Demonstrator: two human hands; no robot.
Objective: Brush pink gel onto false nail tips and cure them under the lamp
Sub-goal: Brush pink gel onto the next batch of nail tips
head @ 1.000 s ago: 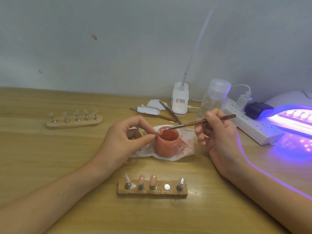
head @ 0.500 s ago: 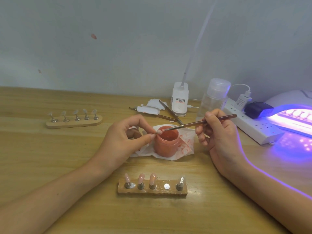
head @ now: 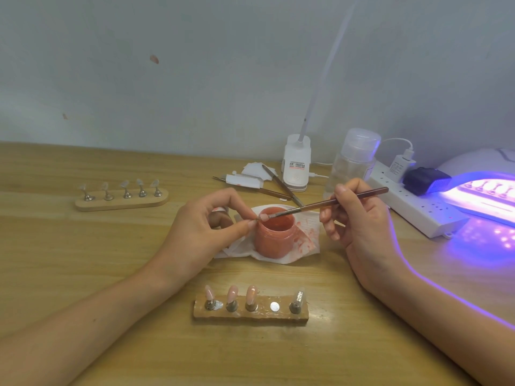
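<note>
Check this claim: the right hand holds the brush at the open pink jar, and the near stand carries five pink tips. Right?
Wrong count: the head view shows the near stand carrying three pink tips, not five. The right hand does hold the brush at the open pink jar.

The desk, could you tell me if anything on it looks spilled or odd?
Yes: pink gel smears stain the tissue beside the jar. The near holder has one bare slot.
</note>
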